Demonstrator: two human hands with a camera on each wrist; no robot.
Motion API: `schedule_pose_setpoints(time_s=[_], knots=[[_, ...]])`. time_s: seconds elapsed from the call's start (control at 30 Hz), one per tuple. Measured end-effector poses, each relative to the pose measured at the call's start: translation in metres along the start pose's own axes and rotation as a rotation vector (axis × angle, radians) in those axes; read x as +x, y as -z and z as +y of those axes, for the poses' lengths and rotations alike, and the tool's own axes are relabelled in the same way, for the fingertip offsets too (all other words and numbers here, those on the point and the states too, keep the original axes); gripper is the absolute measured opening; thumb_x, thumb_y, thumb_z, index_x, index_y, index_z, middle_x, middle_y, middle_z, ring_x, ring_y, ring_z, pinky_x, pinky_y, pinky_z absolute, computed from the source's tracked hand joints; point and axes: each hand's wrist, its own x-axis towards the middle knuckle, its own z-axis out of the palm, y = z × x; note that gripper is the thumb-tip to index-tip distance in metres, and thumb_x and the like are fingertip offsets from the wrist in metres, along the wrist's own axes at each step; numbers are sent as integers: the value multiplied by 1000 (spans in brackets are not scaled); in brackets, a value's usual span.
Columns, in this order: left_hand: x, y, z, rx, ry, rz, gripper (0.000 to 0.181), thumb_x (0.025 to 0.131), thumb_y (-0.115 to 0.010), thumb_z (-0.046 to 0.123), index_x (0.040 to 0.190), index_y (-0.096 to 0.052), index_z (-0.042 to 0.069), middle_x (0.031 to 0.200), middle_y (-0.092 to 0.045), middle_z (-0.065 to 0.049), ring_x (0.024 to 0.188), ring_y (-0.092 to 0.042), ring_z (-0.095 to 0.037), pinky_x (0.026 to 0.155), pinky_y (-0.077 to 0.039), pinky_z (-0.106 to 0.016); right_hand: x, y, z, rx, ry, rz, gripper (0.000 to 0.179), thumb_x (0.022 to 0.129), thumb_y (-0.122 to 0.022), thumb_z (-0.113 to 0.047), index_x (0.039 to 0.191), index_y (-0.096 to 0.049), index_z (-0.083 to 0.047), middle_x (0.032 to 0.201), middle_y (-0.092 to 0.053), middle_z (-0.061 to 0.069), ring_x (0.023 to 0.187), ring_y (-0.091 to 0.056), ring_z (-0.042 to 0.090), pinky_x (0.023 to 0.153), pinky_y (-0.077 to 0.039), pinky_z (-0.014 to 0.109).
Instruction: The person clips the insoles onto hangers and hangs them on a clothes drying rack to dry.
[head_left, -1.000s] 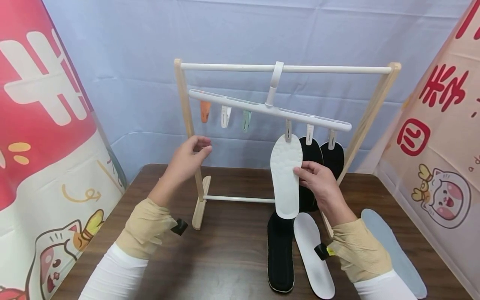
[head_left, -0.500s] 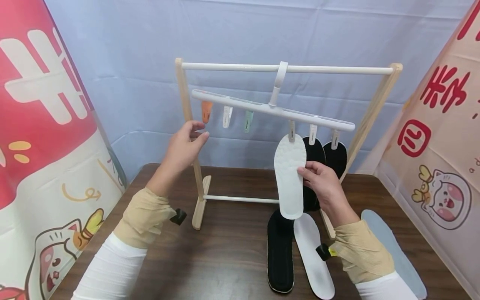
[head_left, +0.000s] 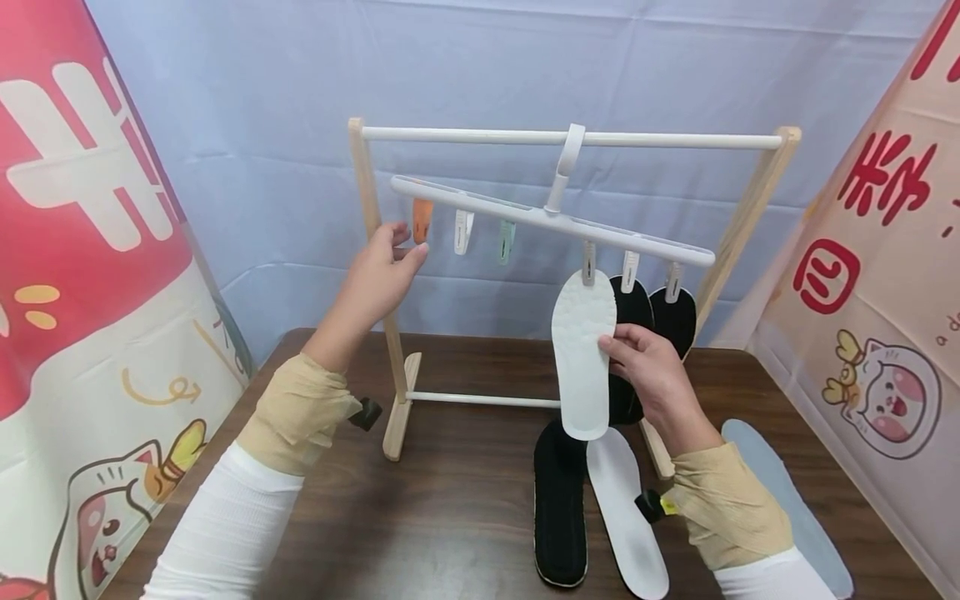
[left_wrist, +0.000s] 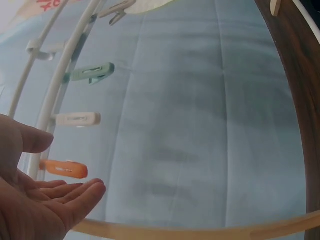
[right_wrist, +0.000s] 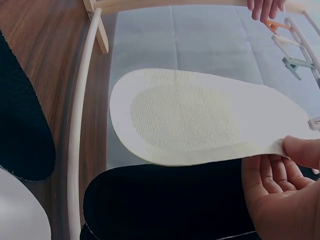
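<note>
A white insole hangs by its top from a grey clip on the white hanger. My right hand pinches its right edge between thumb and fingers, as the right wrist view also shows. My left hand is raised at the hanger's high end, beside the orange clip. In the left wrist view its thumb and fingers lie apart on either side of that orange clip, without gripping it. A white clip and a green clip hang further along, holding nothing.
The tilted hanger hooks over the top bar of a wooden rack. Two black insoles hang at its low end. On the table lie a black insole, a white insole and a grey-blue insole.
My left hand has risen to the orange clip. The hanger and its insoles have shifted slightly right, with my right hand moving along on the white insole.
</note>
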Motion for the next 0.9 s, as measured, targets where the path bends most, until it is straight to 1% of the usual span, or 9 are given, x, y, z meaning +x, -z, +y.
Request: schedule_pose_setpoints(time_s=[0.13,0.3,0.43,0.5,0.6,0.7,0.77,0.83,0.9], knots=[[8,-4,4,-42,9,-5,69,105,-55,36,157,-26,3,159,-38,-15,141,-46,-29,111,-42,-46,0,0,0,-1,-1,0,37,103,-61,-20,127,-56,8,88,-70,-17,88,-65,1,83,-50,20],[17,-7,10,-90,30,7,72,105,-53,37,160,-20,4,160,-37,-17,143,-43,-30,113,-39,-46,-1,-1,0,1,-3,7,36,102,-62,-20,126,-57,7,88,-70,-18,88,-65,1,83,-50,21],[23,-8,13,-122,24,29,69,106,-50,36,160,-21,3,157,-40,-19,143,-43,-31,114,-38,-45,0,-1,0,2,1,9,37,102,-63,-20,126,-57,7,88,-70,-18,88,-65,1,82,-50,21],[25,-8,14,-122,22,38,67,107,-47,36,160,-23,4,156,-42,-19,143,-42,-30,115,-37,-45,0,-1,1,3,1,8,37,102,-62,-20,126,-57,7,88,-70,-18,88,-65,1,82,-51,20],[25,-7,15,-144,23,37,63,109,-41,36,160,-24,5,152,-46,-18,139,-47,-31,114,-37,-44,1,0,2,11,1,2,35,102,-62,-19,125,-57,7,88,-70,-17,88,-65,1,82,-51,20],[24,-7,16,-193,22,24,60,111,-35,38,160,-24,5,154,-44,-15,135,-50,-31,113,-39,-42,2,1,3,17,4,-4,32,103,-61,-18,123,-58,6,88,-70,-17,89,-65,1,82,-51,20],[23,-6,18,-229,17,18,59,111,-34,38,160,-25,5,154,-43,-14,134,-51,-31,111,-42,-41,3,1,4,21,10,-10,31,103,-61,-18,123,-59,6,88,-70,-17,89,-65,2,82,-51,20],[23,-6,18,-240,13,26,59,111,-34,37,159,-27,3,154,-43,-15,133,-51,-31,110,-42,-41,4,1,4,18,11,-15,31,103,-61,-18,123,-59,6,89,-70,-17,90,-65,2,83,-51,20],[23,-5,19,-253,8,45,56,111,-35,34,155,-32,0,146,-49,-18,129,-53,-30,108,-43,-41,4,1,4,15,12,-24,33,103,-61,-19,124,-58,6,90,-70,-17,91,-65,2,84,-51,20]])
